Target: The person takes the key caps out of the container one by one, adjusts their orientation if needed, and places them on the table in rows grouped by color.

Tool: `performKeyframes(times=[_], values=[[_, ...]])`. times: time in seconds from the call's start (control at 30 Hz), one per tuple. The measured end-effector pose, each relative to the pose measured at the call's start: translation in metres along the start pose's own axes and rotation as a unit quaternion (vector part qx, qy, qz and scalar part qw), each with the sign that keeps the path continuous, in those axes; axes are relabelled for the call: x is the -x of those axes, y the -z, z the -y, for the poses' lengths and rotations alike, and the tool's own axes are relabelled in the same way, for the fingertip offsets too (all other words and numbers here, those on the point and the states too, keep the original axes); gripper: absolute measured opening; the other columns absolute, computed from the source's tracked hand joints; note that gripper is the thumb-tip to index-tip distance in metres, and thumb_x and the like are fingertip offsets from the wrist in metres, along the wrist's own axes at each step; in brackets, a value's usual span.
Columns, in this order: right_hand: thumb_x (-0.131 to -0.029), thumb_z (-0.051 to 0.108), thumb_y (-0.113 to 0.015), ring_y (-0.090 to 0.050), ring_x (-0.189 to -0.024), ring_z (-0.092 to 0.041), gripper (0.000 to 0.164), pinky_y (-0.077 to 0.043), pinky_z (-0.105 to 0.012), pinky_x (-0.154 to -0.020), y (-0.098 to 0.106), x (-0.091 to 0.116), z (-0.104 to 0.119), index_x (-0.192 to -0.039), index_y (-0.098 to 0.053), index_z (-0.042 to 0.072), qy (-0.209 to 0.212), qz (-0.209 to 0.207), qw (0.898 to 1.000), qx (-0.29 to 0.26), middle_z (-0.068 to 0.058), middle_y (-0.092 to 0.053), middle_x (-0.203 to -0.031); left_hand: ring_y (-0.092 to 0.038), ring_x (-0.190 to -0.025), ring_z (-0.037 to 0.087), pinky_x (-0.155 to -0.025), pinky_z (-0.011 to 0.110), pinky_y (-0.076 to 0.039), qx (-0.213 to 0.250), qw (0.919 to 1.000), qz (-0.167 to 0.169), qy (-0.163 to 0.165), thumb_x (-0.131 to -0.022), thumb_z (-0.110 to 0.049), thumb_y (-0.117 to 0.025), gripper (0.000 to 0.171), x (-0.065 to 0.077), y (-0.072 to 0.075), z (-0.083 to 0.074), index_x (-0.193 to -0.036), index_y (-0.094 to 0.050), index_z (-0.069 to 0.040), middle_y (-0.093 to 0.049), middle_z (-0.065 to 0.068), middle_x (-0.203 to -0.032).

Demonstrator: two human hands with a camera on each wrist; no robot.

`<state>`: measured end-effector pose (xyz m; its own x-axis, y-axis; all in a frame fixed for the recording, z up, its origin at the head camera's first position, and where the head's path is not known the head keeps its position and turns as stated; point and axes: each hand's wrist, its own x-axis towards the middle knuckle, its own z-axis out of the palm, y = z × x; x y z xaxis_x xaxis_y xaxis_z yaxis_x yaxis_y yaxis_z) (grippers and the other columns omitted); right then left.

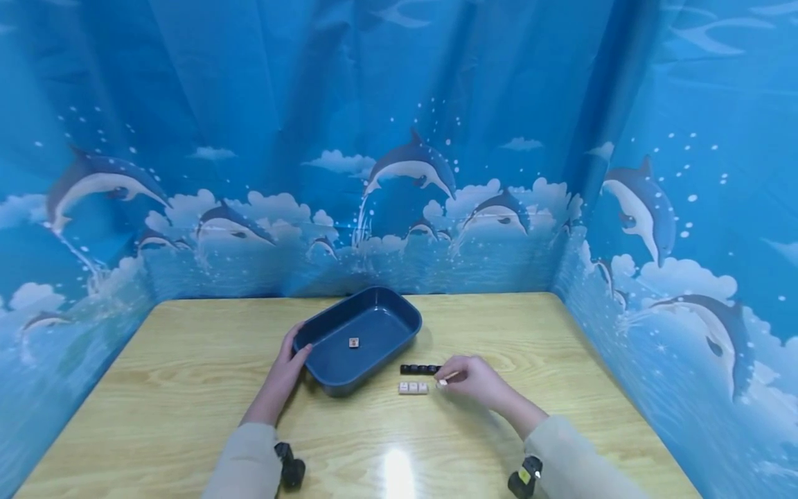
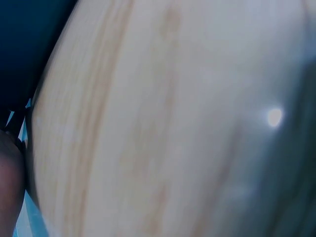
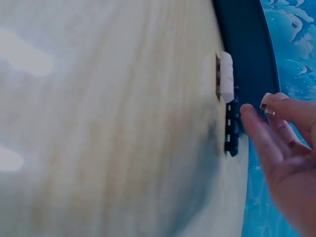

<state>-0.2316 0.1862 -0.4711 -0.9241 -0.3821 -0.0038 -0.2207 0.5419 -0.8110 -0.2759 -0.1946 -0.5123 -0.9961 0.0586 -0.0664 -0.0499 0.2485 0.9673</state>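
Note:
My left hand (image 1: 289, 371) grips the left end of a dark blue plastic basin (image 1: 324, 378), its thumb over the rim. One light keycap (image 1: 354, 342) lies on the basin floor. Between thumb and fingertips, my right hand (image 1: 476, 381) pinches a white keycap (image 3: 267, 101), held above the table with its hollow side partly showing in the right wrist view. Beside that hand, a short row of white keycaps (image 1: 413, 388) lies in front of a row of black keycaps (image 1: 419, 369). Only the edge of the left hand (image 2: 10, 180) shows in the left wrist view.
The wood-grain table (image 1: 187, 360) ends in front of a blue dolphin-print curtain (image 1: 280, 173) at the back and right. A small black device (image 1: 289, 468) is strapped at the left wrist, and another black device (image 1: 525, 477) at the right.

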Motion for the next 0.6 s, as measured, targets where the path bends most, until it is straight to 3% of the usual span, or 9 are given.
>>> performKeyframes(times=[0.17,0.33,0.6], values=[[-0.079,-0.001,-0.074,-0.063,-0.090,-0.020,0.020,-0.055,-0.031,-0.079,-0.010,0.007,-0.002,-0.099,-0.075,0.003,-0.053,-0.055,0.997,-0.022,-0.005,-0.069,-0.099,-0.008,-0.145,0.041,-0.113,0.061,-0.007,-0.003,1.0000,-0.003,0.001,-0.104,-0.031,-0.044,0.059,-0.002,0.000,0.003,-0.156,-0.017,-0.022,-0.010,0.015,-0.162],[-0.075,0.002,-0.079,-0.065,-0.084,-0.017,0.021,-0.056,-0.031,-0.076,-0.024,0.008,-0.008,-0.096,-0.074,0.004,-0.115,-0.110,0.985,-0.059,-0.004,-0.070,-0.094,-0.009,-0.145,0.041,-0.114,0.059,-0.009,-0.011,0.9999,-0.007,-0.001,-0.104,-0.031,-0.044,0.059,-0.003,-0.001,0.004,-0.156,-0.017,-0.021,-0.011,0.016,-0.161],[-0.073,-0.002,-0.079,-0.069,-0.084,-0.024,0.025,-0.057,-0.033,-0.076,-0.040,0.007,-0.014,-0.097,-0.073,-0.002,-0.112,-0.148,0.980,-0.067,-0.015,-0.071,-0.095,-0.010,-0.145,0.039,-0.115,0.057,-0.009,-0.001,1.0000,-0.002,0.003,-0.104,-0.032,-0.043,0.059,-0.002,-0.001,0.003,-0.156,-0.016,-0.023,-0.012,0.014,-0.162]])
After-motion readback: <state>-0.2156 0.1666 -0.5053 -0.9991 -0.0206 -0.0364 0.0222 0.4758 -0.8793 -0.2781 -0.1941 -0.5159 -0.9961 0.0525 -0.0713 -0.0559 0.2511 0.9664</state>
